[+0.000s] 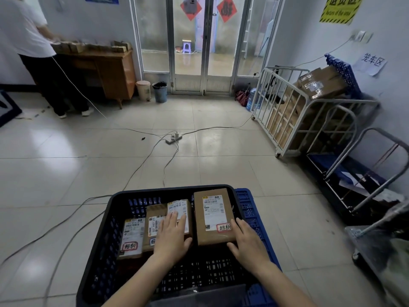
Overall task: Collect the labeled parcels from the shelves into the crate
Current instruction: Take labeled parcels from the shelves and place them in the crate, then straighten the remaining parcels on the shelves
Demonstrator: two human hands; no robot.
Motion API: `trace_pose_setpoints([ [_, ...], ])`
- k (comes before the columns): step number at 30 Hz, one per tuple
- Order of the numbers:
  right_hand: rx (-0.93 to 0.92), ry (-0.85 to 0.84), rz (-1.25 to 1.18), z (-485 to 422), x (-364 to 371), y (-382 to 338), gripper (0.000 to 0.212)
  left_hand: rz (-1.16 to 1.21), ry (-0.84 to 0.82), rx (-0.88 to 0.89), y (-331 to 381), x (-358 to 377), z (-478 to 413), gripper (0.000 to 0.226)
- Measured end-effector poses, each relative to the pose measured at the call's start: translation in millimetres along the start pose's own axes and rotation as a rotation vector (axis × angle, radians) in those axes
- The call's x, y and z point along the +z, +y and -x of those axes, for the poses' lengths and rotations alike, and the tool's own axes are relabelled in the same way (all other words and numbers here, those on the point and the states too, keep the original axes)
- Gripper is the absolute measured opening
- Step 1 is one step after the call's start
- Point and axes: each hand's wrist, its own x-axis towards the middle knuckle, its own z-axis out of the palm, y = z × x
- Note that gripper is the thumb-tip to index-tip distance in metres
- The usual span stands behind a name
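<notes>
A dark blue slatted crate [104, 244] stands on the tiled floor right below me. Inside lie several brown cardboard parcels with white shipping labels. The largest parcel [211, 212] lies on the right side of the crate, bearing a red-framed handwritten tag. My right hand [247, 242] rests against its near right corner, fingers straight. My left hand [171, 235] lies flat, fingers extended, on top of a smaller parcel [183, 208] in the middle. Two more labeled parcels, one leftmost [132, 237] and one beside it [152, 220], lie left of that.
A second blue crate [247, 204] shows behind the dark one on the right. Cables and a power strip [173, 138] cross the floor ahead. A white cage cart [285, 111] with boxes and trolleys [354, 173] line the right wall. A person [33, 41] stands at a wooden desk [106, 67] far left.
</notes>
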Motion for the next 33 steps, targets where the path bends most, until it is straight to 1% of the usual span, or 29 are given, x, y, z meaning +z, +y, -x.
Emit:
trace_pose_setpoints([
  [7,-0.003,0.007,-0.014,42,-5,1,0.066,-0.004,-0.001,0.020,10,-5,38,0.070],
  [11,0.037,0.008,-0.015,63,-9,2,0.065,-0.016,-0.027,0.086,18,-8,51,0.067],
  [15,0.103,0.042,-0.015,83,-13,-1,0.065,-0.018,-0.072,0.158,26,-12,56,0.069],
  [19,0.208,0.084,-0.015,110,-8,-12,0.065,-0.046,-0.101,0.272,28,-15,64,0.069],
  [27,0.468,0.168,-0.090,187,13,-57,0.065,-0.070,-0.128,0.530,18,-16,98,0.068],
  [30,0.552,0.197,-0.076,221,19,-67,0.065,-0.093,-0.180,0.615,23,-11,117,0.067],
  [33,0.641,0.238,-0.086,256,15,-77,0.064,-0.091,-0.191,0.720,36,-5,138,0.068],
])
